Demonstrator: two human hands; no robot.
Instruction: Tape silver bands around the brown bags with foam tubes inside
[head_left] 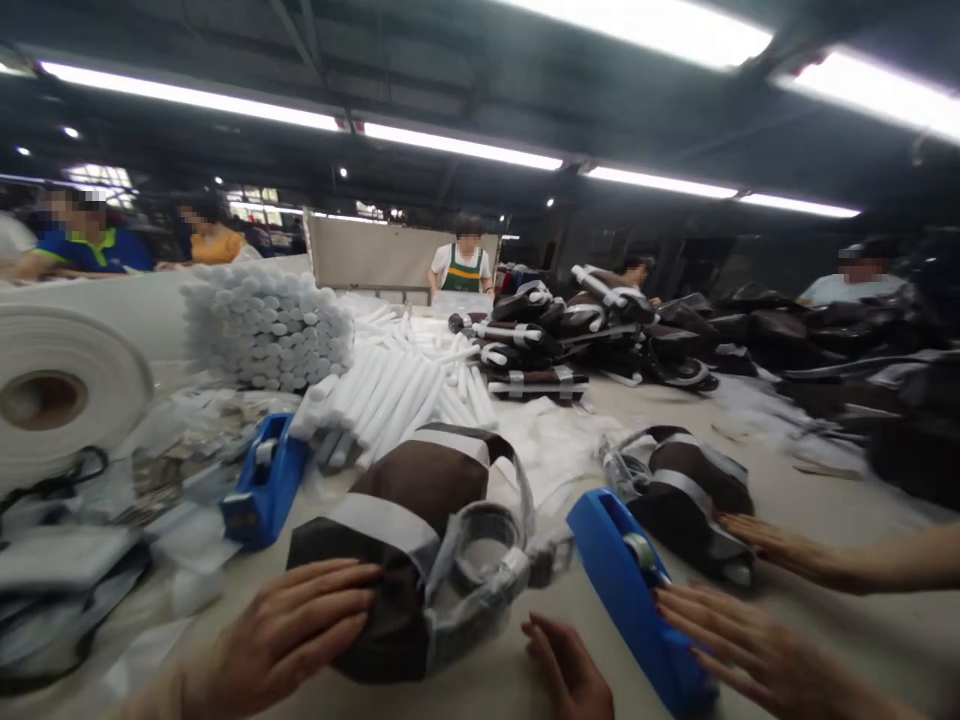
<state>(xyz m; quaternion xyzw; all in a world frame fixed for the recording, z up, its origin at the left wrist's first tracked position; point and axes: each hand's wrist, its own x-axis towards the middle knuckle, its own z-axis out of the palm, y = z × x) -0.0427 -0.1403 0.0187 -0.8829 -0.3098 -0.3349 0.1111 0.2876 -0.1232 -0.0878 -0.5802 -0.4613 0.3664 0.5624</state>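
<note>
In front of me lies a dark brown and black bag (420,480) wrapped with pale bands. Its strap (487,570), covered in clear plastic, is coiled along the right side. My left hand (307,620) rests flat on the bag's near left end, fingers stretched out. Close to the strap, just right of the bag, is my right hand (570,665), holding nothing, its fingers slightly bent and apart. A blue tape dispenser (262,485) stands left of the bag, and a second blue tape dispenser (637,600) is to the right.
A co-worker's hands (750,640) reach in from the right, near a similar bag (682,490). White tubes (397,395) lie behind my bag, beside stacked wrapped bags (532,335). A large white roll (112,370) stands left. Another person (461,270) is across the table.
</note>
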